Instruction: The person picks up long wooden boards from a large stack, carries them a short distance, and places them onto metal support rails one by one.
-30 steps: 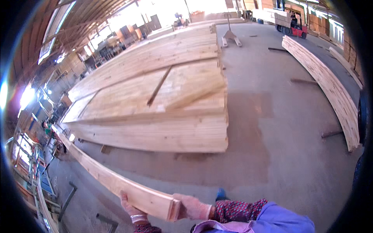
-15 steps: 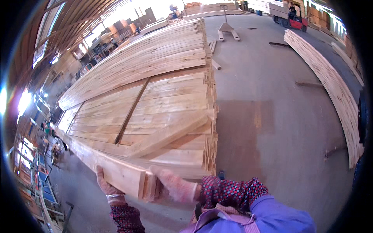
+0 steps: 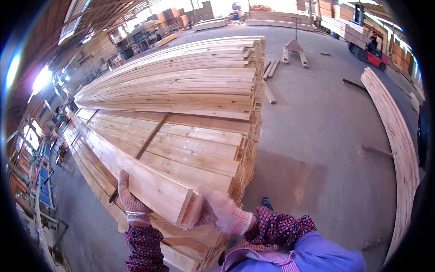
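Note:
My left hand (image 3: pixel 132 199), in a pale knitted glove, grips the left edge of a small stack of long wooden boards (image 3: pixel 149 181), thumb over the top face. At the near end of these boards, my right hand (image 3: pixel 224 212), gloved the same way, closes on the right side; its fingertips are partly hidden. The held boards slant away to the far left, above a large pile of planed boards (image 3: pixel 199 147). Dark thin strips (image 3: pixel 152 136) cross the pile's lower layer, and a taller tier of boards (image 3: pixel 167 86) rises behind.
At the far left end of the boards is a person in green (image 3: pixel 61 114). Loose wood pieces (image 3: pixel 270 93) lie by the pile's right side. Farther off stand a pallet jack (image 3: pixel 294 46) and a red forklift (image 3: pixel 376 56) carrying lumber. A long stack of boards (image 3: pixel 396 140) runs along the right.
The held boards have shifted from the pile's left edge to over its lower layer, both hands still gripping them. My view has turned, and more of the pile's near left side shows.

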`<state>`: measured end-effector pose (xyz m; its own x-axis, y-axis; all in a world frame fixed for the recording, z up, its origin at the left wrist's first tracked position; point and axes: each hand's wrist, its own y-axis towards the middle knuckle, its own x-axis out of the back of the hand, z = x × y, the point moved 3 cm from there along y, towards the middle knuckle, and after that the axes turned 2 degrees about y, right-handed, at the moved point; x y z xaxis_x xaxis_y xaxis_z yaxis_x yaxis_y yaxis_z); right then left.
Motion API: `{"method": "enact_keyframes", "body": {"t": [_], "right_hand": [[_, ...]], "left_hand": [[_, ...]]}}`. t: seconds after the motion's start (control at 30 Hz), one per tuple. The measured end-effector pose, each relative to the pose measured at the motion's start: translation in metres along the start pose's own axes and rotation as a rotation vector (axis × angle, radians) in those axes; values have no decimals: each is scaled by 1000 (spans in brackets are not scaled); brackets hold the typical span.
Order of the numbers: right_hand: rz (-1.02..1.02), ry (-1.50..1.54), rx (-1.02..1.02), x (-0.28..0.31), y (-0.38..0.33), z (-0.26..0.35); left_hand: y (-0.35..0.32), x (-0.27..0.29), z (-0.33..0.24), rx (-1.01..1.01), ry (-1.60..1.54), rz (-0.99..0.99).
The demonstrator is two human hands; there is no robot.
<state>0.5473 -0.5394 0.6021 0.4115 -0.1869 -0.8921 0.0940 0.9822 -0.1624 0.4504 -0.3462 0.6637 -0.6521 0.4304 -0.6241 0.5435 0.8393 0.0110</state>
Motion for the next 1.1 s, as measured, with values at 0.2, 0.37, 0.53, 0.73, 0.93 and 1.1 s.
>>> {"method": "enact_keyframes", "body": {"t": [0.2,0.37,0.53,0.73,0.93,1.1], "right_hand": [[146,-114,15,11,-2,159],[236,-222,196,38,15,292],[206,-296,336,33,12,411],[13,-352,398,113,43,491],[-374,-1044,493,103,11,552],[-242,-847,980,138,39,539]], "left_hand": [[76,-107,45,-16,-24,34],[155,-216,79,4,-22,164],[222,-307,111,28,-117,284],[288,-348,200,344,-188,245],[336,-284,249,-220,425,137],[320,-328,252,-216,226,-89]]}}
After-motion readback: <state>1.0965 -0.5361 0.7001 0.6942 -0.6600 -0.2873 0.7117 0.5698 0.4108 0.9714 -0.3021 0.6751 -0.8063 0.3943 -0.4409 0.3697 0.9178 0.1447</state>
